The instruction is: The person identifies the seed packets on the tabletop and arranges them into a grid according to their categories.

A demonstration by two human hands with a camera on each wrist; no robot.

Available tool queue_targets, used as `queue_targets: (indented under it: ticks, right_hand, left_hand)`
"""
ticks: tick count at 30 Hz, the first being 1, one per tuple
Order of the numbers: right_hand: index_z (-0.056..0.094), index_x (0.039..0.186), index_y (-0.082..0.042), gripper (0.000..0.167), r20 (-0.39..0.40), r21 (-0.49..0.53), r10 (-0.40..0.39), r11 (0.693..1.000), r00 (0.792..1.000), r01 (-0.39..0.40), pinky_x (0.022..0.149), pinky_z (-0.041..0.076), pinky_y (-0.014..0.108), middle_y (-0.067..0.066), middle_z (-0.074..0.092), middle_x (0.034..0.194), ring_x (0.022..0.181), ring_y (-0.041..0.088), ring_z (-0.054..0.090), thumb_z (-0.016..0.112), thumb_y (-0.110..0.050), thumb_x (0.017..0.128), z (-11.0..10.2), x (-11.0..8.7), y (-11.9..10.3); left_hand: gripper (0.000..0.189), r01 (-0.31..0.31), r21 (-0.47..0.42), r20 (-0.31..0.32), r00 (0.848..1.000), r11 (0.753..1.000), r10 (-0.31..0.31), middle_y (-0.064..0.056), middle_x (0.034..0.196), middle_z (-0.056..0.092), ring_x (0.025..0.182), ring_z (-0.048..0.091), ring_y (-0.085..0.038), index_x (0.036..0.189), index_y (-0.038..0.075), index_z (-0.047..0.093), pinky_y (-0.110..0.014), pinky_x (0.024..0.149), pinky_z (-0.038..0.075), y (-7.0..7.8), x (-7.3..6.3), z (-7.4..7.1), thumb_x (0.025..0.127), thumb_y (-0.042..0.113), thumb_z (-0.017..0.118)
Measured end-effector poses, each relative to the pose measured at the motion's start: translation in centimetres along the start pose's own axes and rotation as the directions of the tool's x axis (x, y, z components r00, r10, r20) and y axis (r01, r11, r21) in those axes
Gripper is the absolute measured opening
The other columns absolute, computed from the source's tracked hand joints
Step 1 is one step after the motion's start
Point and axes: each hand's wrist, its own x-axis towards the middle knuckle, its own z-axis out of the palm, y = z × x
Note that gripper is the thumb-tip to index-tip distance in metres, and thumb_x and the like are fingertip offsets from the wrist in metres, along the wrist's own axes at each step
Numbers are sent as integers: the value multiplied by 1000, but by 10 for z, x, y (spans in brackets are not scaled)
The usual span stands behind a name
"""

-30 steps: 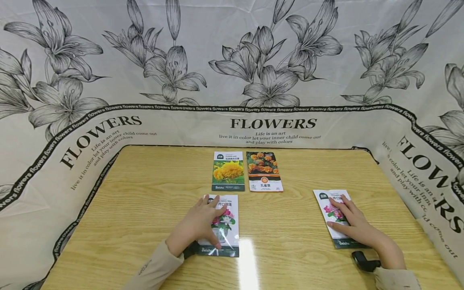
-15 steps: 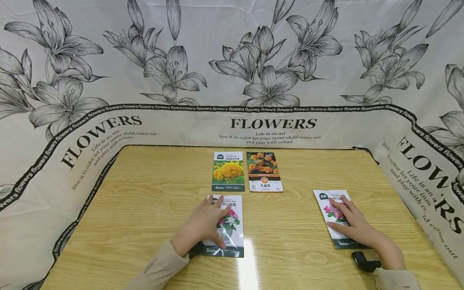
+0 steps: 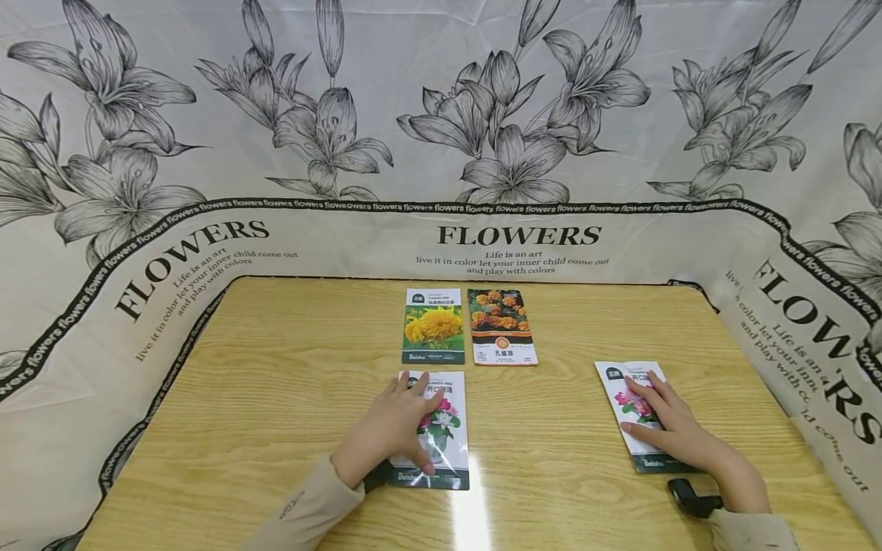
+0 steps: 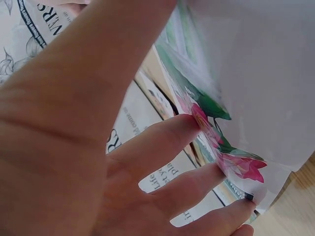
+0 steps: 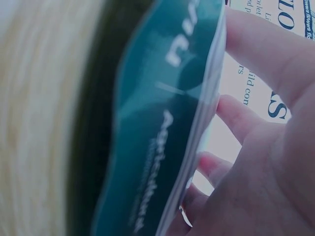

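Nearest you: beige left sleeve [image 3: 303, 505] and right sleeve [image 3: 751, 532] at the bottom of the head view, black device [image 3: 692, 499] by your right wrist, glare streak [image 3: 470, 509] on the wood-grain desk [image 3: 276, 360]. Next, both your hands lie on seed packets, fingers extended, not clenched, nothing gripped. Your left hand [image 3: 386, 425] is spread over the left half of a bowl lotus seed packet [image 3: 449, 436], thumb low on its face, other fingertips toward the top; the left wrist view shows those fingers straight against the glossy print, pink flowers beside them. Your right hand [image 3: 678, 436] rests on the right side of a second bowl lotus seed packet [image 3: 634, 411], well apart to the right, its top leaning left; the right wrist view has its green bottom band, lettering blurred. Both packets lie face up. Beyond your left one, just past its top edge, is a yellow sunflower seed packet [image 3: 433, 325]; just beside that on the right, an orange marigold seed packet [image 3: 503, 327], slightly tilted. Farthest, white cloth [image 3: 386, 76] with lily drawings and "FLOWERS" lettering.
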Motion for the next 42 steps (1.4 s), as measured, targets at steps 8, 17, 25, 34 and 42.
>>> queue_targets:
  ticks: [8, 17, 25, 34, 42]
  right_hand:
    - [30, 152, -1, 79, -2, -8, -10, 1000, 1000, 10, 93, 14, 84, 43, 8, 152, 134, 69, 7, 70, -26, 89, 2, 1, 6]
    - [26, 158, -16, 81, -35, -14, -36, 999, 999, 35, 92, 13, 85, 41, 7, 153, 136, 67, 4, 69, -26, 90, 8, 1, 18]
    - [28, 156, -12, 82, -21, -60, -29, 998, 999, 28, 94, 15, 83, 43, 13, 150, 132, 69, 10, 71, -30, 89, 7, 3, 15]
    - [28, 155, -7, 86, 14, -104, 12, 994, 1000, -11, 96, 14, 83, 42, 11, 151, 132, 68, 12, 72, -38, 88, 10, 9, 12]
    - [32, 153, -11, 82, 15, -160, 15, 987, 1000, -13, 95, 17, 82, 40, 13, 153, 129, 70, 15, 69, -46, 89, 15, 9, 8]
  left_hand:
    - [114, -2, 10, -12, 1000, 1000, 2, -17, 161, 25, 146, 17, -48, 150, 19, 46, -54, 119, 17, 2, 0, 1, 53, 55, 92]
    - [113, -8, 29, -12, 1000, 1000, 8, -17, 160, 27, 145, 20, -48, 150, 19, 46, -53, 119, 20, 2, 1, 1, 54, 56, 92]
    - [114, -8, 29, -12, 1000, 1000, 8, -18, 160, 27, 145, 21, -48, 150, 18, 46, -53, 119, 19, 3, 2, 0, 53, 55, 92]
    - [113, 6, 30, -8, 1000, 1000, -6, -17, 160, 28, 145, 21, -48, 150, 19, 46, -53, 119, 19, 3, 2, 0, 53, 54, 93]
    - [113, 13, 36, 0, 1000, 999, -13, -16, 161, 27, 145, 20, -47, 150, 19, 46, -52, 119, 19, 4, 2, 0, 54, 55, 93]
